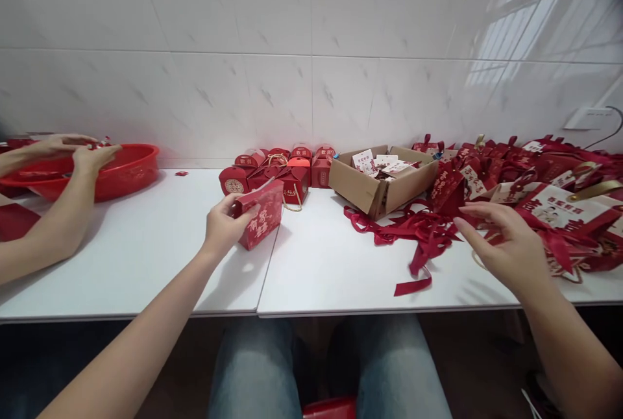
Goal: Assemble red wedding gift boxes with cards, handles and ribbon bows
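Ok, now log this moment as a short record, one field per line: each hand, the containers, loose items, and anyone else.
Left hand: holds a red box with pale printed characters
Right hand: thumb and fingers apart, near the packages
Small red boxes: grouped by the wall, left of the carton
Carton: open, holding printed cards
Ribbons: dark red, tangled, in front of the carton
Packages: red and white, piled at right
Co-worker's hands: at a red basin, far left
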